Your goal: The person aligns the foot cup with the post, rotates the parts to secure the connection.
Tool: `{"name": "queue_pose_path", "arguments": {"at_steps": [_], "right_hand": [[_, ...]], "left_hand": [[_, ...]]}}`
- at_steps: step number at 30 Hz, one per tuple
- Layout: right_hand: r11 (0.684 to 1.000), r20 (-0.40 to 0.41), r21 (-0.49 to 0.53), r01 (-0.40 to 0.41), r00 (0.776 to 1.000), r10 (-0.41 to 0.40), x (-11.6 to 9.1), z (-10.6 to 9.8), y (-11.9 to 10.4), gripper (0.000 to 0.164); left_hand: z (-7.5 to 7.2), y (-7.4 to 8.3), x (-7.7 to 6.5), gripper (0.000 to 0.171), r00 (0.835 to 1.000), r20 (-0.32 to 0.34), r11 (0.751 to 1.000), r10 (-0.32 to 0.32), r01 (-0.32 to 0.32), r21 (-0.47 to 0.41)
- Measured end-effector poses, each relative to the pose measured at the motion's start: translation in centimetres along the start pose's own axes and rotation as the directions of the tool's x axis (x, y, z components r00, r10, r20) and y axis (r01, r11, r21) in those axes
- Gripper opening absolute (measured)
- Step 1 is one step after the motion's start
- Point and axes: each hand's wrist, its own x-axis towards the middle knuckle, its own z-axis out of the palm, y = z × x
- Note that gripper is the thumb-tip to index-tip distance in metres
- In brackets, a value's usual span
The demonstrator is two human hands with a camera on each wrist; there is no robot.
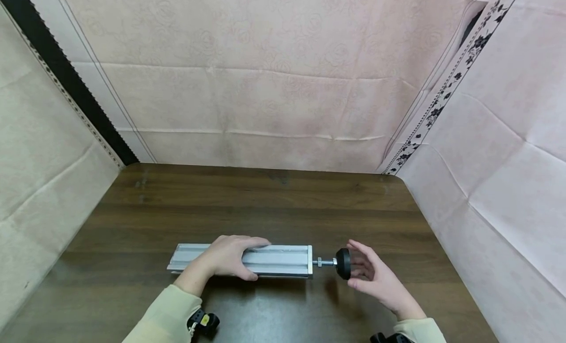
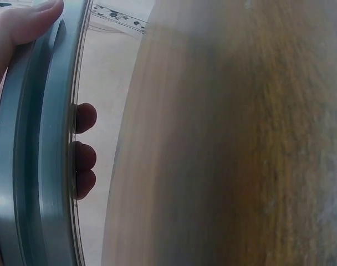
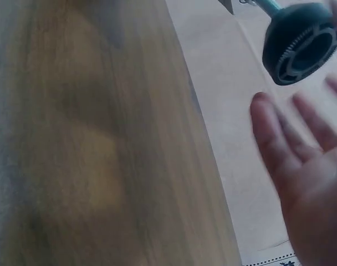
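My left hand (image 1: 226,257) grips a silver aluminium profile (image 1: 283,261) with grooved sides, held level above the table. In the left wrist view, fingertips (image 2: 85,117) come round the far edge of the profile, with the thumb on the opposite side. From its right end sticks out a threaded bolt (image 1: 326,262) with a nut, carrying a round black levelling foot (image 1: 343,263). Just right of that foot, my right hand (image 1: 382,281) has its fingers spread and extended. The right wrist view shows a gap between those fingers and the ribbed underside of the foot (image 3: 301,44).
A brown wood-grain table (image 1: 265,200) lies below, with shadows of the profile and hands on it. Pale cloth (image 1: 265,102) hangs behind the table and at both sides. A floral trim strip (image 1: 435,109) runs down the right corner.
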Motion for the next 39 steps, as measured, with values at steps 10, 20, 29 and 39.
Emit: {"name": "queue_pose_path", "arguments": {"at_steps": [10, 20, 29, 39], "right_hand": [[0.996, -0.047, -0.072, -0.05, 0.998, 0.047, 0.22, 0.37, -0.48, 0.056], [0.997, -0.008, -0.039, -0.068, 0.998, 0.068, 0.11, 0.28, -0.32, 0.064], [0.993, -0.033, -0.055, -0.102, 0.994, 0.1, 0.19, 0.37, -0.33, 0.059], [0.999, 0.009, -0.014, 0.043, 0.999, -0.043, 0.0, -0.05, 0.0, 0.071]], "left_hand": [[0.03, -0.02, -0.29, 0.073, 1.0, 0.009, 1.0, -0.014, 0.014, -0.009], [0.11, 0.02, -0.16, 0.073, 1.0, 0.011, 1.0, -0.009, 0.009, -0.01], [-0.04, 0.08, 0.0, 0.073, 1.0, 0.0, 1.0, 0.006, -0.006, 0.009], [-0.1, 0.07, -0.07, 0.073, 1.0, -0.014, 1.0, 0.011, -0.011, -0.002]]}}
